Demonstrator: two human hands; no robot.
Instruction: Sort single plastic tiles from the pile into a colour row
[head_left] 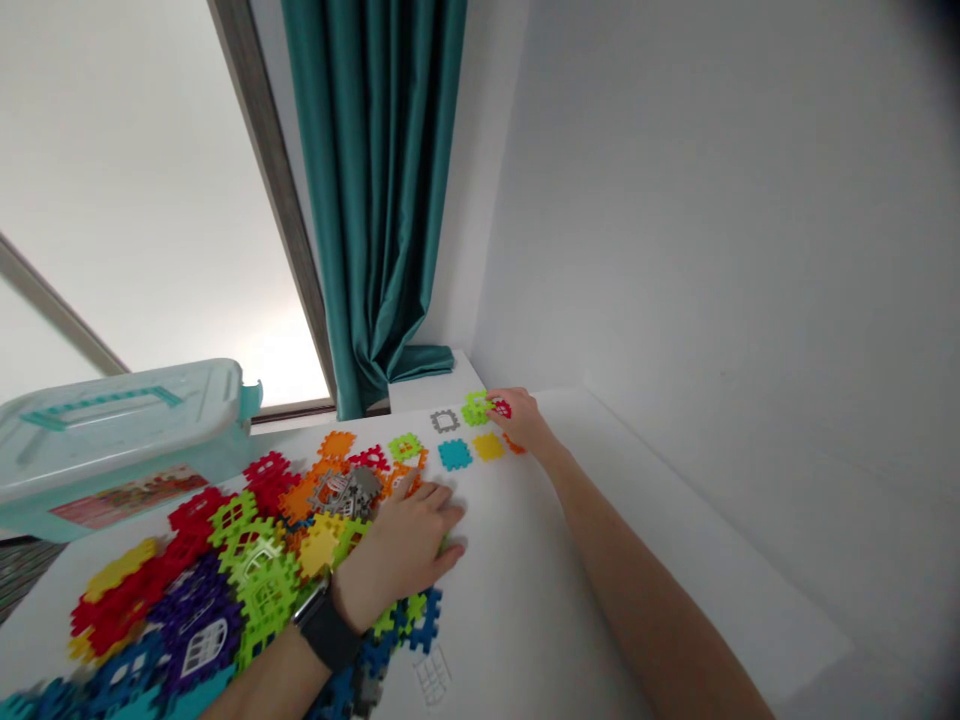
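My right hand point(525, 420) is at the far side of the table, its fingers closed on a small red interlocking tile point(502, 408). Right beside those fingertips lies a lime-green tile point(475, 409), and an orange tile point(514, 444) is partly covered by the hand. A yellow tile point(488, 447), a blue tile point(454, 455) and a grey open-frame tile point(445, 421) lie close by. My left hand point(412, 535), with a dark watch on the wrist, rests with spread fingers over the right edge of a pile of colourful interlocking tiles point(270, 590), hiding some of them.
A translucent teal lidded box point(127, 430) stands at the back left behind the pile. A green curtain point(379, 200) hangs beyond the white table point(525, 600), and a wall point(712, 250) rises along the right. A pale window-grid piece point(432, 676) lies near the front.
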